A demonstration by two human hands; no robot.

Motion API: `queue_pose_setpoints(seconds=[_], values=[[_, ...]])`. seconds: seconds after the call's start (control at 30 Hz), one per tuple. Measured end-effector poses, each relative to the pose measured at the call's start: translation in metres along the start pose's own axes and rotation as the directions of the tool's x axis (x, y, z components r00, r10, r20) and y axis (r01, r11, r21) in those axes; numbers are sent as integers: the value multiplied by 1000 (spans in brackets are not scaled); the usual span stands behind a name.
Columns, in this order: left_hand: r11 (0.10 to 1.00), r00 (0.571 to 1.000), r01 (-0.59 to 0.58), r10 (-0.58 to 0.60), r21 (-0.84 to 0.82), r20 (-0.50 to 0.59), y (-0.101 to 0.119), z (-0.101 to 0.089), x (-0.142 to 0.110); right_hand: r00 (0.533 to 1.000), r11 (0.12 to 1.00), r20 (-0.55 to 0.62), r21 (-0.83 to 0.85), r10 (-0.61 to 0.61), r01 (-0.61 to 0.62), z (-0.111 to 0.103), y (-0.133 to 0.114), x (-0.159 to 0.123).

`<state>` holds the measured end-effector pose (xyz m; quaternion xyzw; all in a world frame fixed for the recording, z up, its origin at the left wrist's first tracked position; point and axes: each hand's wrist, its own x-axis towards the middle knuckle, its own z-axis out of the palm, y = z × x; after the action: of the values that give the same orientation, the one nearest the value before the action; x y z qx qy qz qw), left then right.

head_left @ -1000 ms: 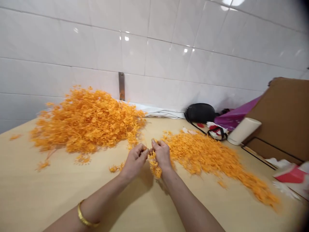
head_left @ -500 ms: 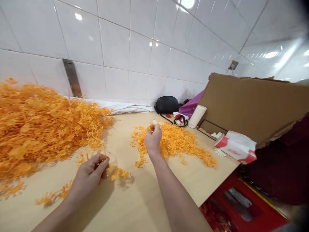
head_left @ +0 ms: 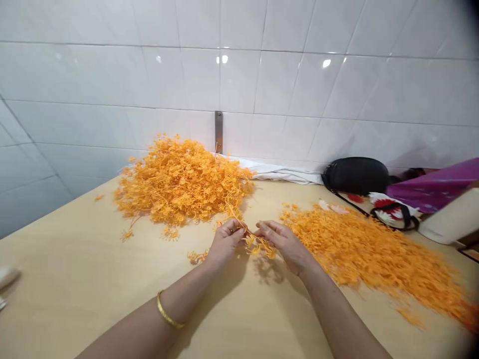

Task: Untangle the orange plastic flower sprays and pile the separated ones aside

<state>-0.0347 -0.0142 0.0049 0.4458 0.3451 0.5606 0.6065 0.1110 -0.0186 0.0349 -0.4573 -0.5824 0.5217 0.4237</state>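
The left hand [head_left: 225, 245] pinches an orange artificial flower sprig [head_left: 255, 246] above the tabletop [head_left: 112, 289], between two orange piles [head_left: 183, 184]; whether the right hand [head_left: 287, 244], close beside, grips it, I cannot tell.

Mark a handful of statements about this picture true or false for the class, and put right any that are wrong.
1. The left hand holds an orange sprig. True.
2. The gold bangle is on the right arm. False: it is on the left arm.
3. The left orange pile is heaped higher than the right orange pile. True.
4. The right hand is inside the black bag. False: it is by the orange sprig, near the left hand.
5. The purple material lies left of the black bag. False: it lies to the right.
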Motion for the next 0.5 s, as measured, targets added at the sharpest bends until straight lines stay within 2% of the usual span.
queue_pose_setpoints(seconds=[0.07, 0.13, 0.23, 0.3, 0.37, 0.5], values=[[1000, 1000, -7, 7, -21, -16, 2, 1, -2, 994, 1000, 106, -14, 24, -23, 4, 0, -3], [999, 999, 20, -21, -25, -43, 5, 3, -4, 992, 998, 121, -50, 40, -34, 5, 3, -3], [994, 990, 100, -102, -33, -101, 10, 5, -4, 997, 974, -22, -216, -73, 66, 2, 8, 0], [989, 982, 140, -146, -55, -119, 11, 5, -4, 977, 930, -118, -346, -176, 126, 0, 9, 2], [981, 980, 174, -181, -86, -82, 10, 4, -4, 962, 902, -144, -402, -231, 157, 1, 9, 2], [973, 978, 208, -205, -98, 38, 6, 3, -4, 974, 928, -29, -311, -225, 205, 8, 5, -1]])
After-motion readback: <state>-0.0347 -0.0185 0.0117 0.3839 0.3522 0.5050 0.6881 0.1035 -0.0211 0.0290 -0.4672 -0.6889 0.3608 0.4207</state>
